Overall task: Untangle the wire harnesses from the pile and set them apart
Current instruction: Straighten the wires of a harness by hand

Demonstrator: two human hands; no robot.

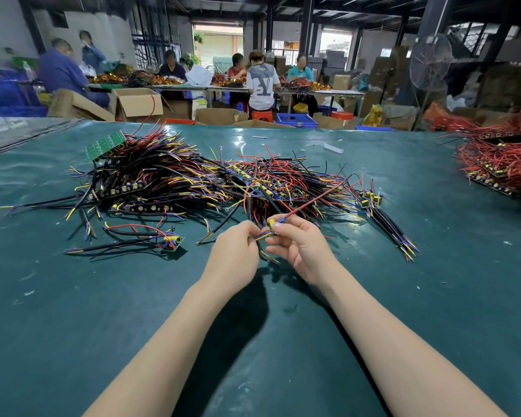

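A: Status on hands?

B: Close together, just off the near edge of the big tangled pile of black, red, yellow and blue wire harnesses (193,179). Pinching the yellow-and-blue wire ends of one small harness (265,234) with the left hand (238,251). Gripping the same harness at its yellow part with the right hand (298,251), fingers curled.

A: Held clear of the pile?

B: Lifted above the dark green counter (103,311). Thin red lead (313,200) off it, slanting up and right over the pile's edge. Cannot tell whether snagged.

A: Anything lying apart?

B: Single harness with a small board (151,239), alone, left of the hands. Neat bundle of black-sleeved harnesses (385,224) just right of the pile. Separate heap of mostly red wires (494,161) at the far right. Green circuit board (106,144) tilted on the pile's far left corner.
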